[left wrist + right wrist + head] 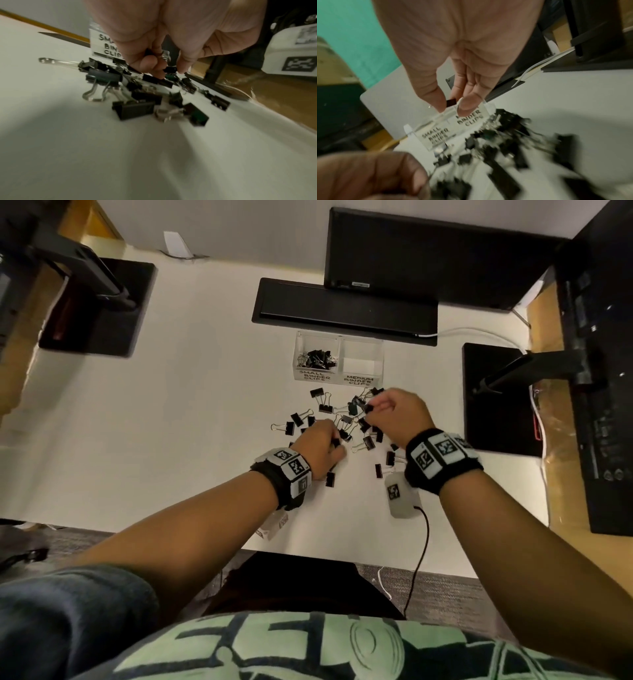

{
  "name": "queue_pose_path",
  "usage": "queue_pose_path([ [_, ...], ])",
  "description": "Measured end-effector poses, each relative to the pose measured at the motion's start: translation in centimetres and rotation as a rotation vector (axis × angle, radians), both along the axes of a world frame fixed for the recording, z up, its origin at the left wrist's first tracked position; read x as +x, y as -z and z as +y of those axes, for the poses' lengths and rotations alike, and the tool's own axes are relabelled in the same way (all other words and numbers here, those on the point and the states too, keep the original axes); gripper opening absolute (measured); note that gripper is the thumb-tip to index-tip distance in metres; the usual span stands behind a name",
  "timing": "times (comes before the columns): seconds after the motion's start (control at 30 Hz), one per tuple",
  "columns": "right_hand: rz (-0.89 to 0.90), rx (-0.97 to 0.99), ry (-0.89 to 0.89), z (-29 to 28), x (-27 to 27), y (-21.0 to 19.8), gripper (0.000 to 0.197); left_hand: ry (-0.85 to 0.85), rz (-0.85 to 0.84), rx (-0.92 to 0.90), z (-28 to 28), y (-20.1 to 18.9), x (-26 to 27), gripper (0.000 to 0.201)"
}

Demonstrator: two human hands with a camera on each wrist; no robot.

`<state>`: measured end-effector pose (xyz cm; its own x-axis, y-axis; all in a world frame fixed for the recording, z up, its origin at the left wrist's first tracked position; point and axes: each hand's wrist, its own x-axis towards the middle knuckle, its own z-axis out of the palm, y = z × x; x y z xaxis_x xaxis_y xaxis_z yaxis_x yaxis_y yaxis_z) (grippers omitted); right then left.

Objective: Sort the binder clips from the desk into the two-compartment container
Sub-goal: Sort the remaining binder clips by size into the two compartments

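Note:
A clear two-compartment container (363, 380) stands mid-desk; its left bay, labelled small, holds several black clips (318, 358), and the right bay, labelled medium, looks empty. Black binder clips (323, 402) of two sizes lie scattered in front of it. My left hand (337, 445) hovers over the pile's near left side, fingers curled round small clips, and pinches one small clip (169, 69) at the fingertips. My right hand (371, 407) is over the pile's far right, just before the container (436, 134), pinching a small black clip (451, 103) between thumb and finger.
A dark flat bar (342, 309) and a monitor (428, 258) stand behind the container. Black stand bases sit at the left (99, 306) and right (496, 398). A white tagged device (399, 494) with a black cable lies under my right wrist.

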<state>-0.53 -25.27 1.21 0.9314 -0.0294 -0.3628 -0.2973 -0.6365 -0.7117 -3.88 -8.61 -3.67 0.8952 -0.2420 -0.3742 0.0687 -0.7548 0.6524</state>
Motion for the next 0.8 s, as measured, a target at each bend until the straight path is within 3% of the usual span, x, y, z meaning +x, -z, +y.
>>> queue_pose_path([
  [0.13, -0.078, 0.01, 0.009, 2.4, 4.5, -1.2, 0.022, -0.254, 0.052, -0.091, 1.2, -1.0, 1.8, 0.016],
  [0.37, -0.144, -0.087, -0.039, 6.7, 9.2, 0.5, 0.028, -0.497, 0.064, -0.227, 4.3, -3.2, 6.1, 0.02],
  [0.53, -0.21, 0.002, 0.05, 5.5, 8.5, 0.4, 0.03, -0.478, -0.072, -0.15, 4.7, -4.9, 10.2, 0.017],
  [0.63, -0.213, 0.028, 0.097, 2.6, 6.8, 0.4, 0.028, -0.363, -0.17, -0.001, 4.1, -5.4, 12.4, 0.02],
  [0.8, -0.096, 0.047, 0.203, -2.7, 2.1, 2.3, 0.025, -0.102, -0.184, 0.225, 2.7, -5.2, 14.9, 0.026],
])
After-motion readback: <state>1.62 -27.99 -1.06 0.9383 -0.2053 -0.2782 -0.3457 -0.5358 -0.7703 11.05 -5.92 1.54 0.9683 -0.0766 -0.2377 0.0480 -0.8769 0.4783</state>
